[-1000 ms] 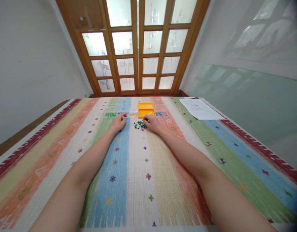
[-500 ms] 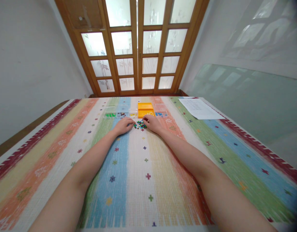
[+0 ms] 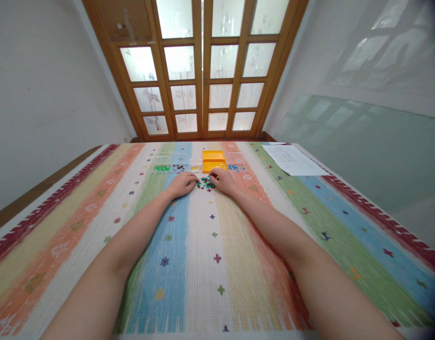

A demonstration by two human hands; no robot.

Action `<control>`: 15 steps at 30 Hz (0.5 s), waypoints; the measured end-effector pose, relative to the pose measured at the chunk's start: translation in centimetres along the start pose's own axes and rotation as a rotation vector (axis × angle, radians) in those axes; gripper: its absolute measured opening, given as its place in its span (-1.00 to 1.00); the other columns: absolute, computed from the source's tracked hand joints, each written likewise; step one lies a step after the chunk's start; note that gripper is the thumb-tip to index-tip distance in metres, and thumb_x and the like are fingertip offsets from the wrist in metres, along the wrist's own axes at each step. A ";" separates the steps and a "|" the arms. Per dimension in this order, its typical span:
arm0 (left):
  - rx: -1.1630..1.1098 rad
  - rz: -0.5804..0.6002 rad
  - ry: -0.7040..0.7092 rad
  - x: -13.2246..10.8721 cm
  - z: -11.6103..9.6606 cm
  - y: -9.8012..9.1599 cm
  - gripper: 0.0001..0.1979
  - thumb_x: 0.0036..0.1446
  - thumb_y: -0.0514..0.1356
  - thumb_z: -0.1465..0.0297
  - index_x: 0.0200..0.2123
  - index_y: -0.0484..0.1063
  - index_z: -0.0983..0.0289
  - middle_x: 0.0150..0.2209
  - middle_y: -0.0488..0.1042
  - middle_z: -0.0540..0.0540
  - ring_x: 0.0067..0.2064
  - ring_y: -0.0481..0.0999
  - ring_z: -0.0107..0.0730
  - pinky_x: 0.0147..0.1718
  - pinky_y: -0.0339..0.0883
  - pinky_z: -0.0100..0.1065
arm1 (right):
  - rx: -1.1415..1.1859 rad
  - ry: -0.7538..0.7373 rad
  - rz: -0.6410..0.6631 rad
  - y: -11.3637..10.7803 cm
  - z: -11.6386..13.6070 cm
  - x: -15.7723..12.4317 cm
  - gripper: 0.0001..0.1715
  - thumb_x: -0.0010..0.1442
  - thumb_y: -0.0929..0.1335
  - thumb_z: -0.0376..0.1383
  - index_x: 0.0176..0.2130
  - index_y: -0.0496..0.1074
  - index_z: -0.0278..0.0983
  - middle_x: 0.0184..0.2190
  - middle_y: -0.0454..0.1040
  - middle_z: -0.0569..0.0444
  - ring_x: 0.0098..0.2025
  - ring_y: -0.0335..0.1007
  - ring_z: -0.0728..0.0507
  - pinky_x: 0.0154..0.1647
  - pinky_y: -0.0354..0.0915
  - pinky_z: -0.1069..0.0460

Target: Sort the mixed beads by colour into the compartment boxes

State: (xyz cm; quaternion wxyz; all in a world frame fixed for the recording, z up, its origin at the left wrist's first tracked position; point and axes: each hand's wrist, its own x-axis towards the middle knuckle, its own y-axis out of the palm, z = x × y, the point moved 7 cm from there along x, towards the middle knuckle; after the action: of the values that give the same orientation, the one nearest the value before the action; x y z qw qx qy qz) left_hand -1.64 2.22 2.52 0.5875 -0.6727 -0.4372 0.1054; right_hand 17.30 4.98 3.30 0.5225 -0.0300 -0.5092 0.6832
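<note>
A small heap of mixed coloured beads [image 3: 205,183] lies on the striped tablecloth [image 3: 203,245] far out in front of me. My left hand [image 3: 182,183] rests at the heap's left edge, fingers curled and fingertips pinched together at the beads. My right hand [image 3: 222,180] sits at the heap's right edge, fingers bent, fingertips down on the beads. What either pinch holds is too small to make out. Behind the heap stand an orange tray [image 3: 213,160] and small clear boxes holding green beads [image 3: 163,167], dark beads [image 3: 177,167] and blue beads [image 3: 234,166].
A printed white sheet [image 3: 291,159] lies at the far right of the table. Wooden doors with frosted glass panes [image 3: 203,71] stand behind the table. A glass panel [image 3: 362,146] leans along the right wall.
My left hand has come back from the clear boxes toward me and to the right, ending at the bead heap. My right hand has stayed at the heap.
</note>
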 end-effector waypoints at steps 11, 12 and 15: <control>-0.029 0.000 -0.026 0.0 -0.2 -0.3 -0.67 0.30 0.13 0.43 -0.01 0.65 0.15 0.01 0.61 0.13 0.09 0.53 -0.16 0.19 0.36 -0.11 | -0.017 0.052 -0.043 -0.3 -0.5 0.1 -0.85 0.33 0.35 -0.35 -0.21 0.56 -0.24 -0.22 0.59 0.00 -0.17 0.45 -0.16 -0.12 0.29 -0.01; -0.032 -0.002 -0.028 0.0 -0.2 -0.2 -0.68 0.31 0.13 0.43 -0.01 0.66 0.15 0.01 0.61 0.13 0.09 0.53 -0.16 0.18 0.36 -0.11 | -0.025 0.048 -0.060 -0.4 -0.6 0.2 -0.85 0.33 0.35 -0.35 -0.21 0.56 -0.24 -0.21 0.59 -0.02 -0.15 0.44 -0.17 -0.09 0.29 -0.03; -0.035 0.002 -0.027 0.0 -0.1 -0.1 -0.67 0.32 0.12 0.43 -0.01 0.66 0.16 0.01 0.61 0.13 0.08 0.54 -0.17 0.18 0.36 -0.12 | -0.061 0.044 -0.122 -0.9 -1.1 0.3 -0.85 0.32 0.35 -0.36 -0.23 0.56 -0.25 -0.19 0.59 -0.05 -0.10 0.43 -0.21 -0.01 0.28 -0.06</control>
State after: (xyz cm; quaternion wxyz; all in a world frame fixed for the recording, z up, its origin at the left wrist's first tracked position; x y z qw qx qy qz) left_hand -1.61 2.12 2.68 0.5698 -0.6819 -0.4459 0.1075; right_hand 18.38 5.84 3.54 0.5729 -0.0297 -0.5192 0.6335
